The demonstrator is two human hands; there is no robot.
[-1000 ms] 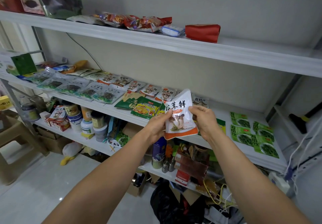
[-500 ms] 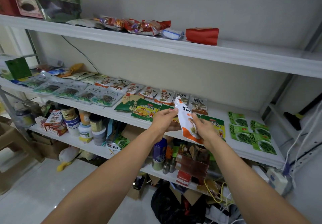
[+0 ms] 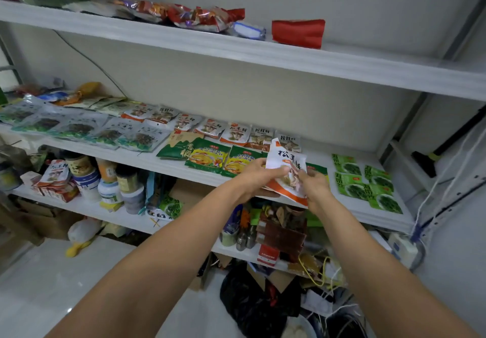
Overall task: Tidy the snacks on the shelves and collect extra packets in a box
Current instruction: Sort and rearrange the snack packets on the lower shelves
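Observation:
I hold a white packet with an orange bottom edge and a mushroom picture [image 3: 282, 162] just above the front of the middle shelf [image 3: 289, 193]. My left hand [image 3: 256, 179] grips its left side, thumb on top. My right hand [image 3: 314, 185] pinches its right lower part. The packet tilts, its top toward the wall. Behind it lies a row of several like mushroom packets [image 3: 235, 133]. Green-and-yellow packets [image 3: 207, 157] lie to the left of my hands.
Small green packets [image 3: 365, 182] lie at the shelf's right end, clear dark-leaf bags [image 3: 79, 128] at its left. The top shelf [image 3: 236, 48] carries red wrappers and a red pouch [image 3: 298, 32]. Jars [image 3: 110, 187], boxes and clutter fill the lower shelf; a black bag [image 3: 252, 303] sits on the floor.
The packet has come down from upright in front of me to a tilted position low over the shelf front. Both hands went down and forward with it.

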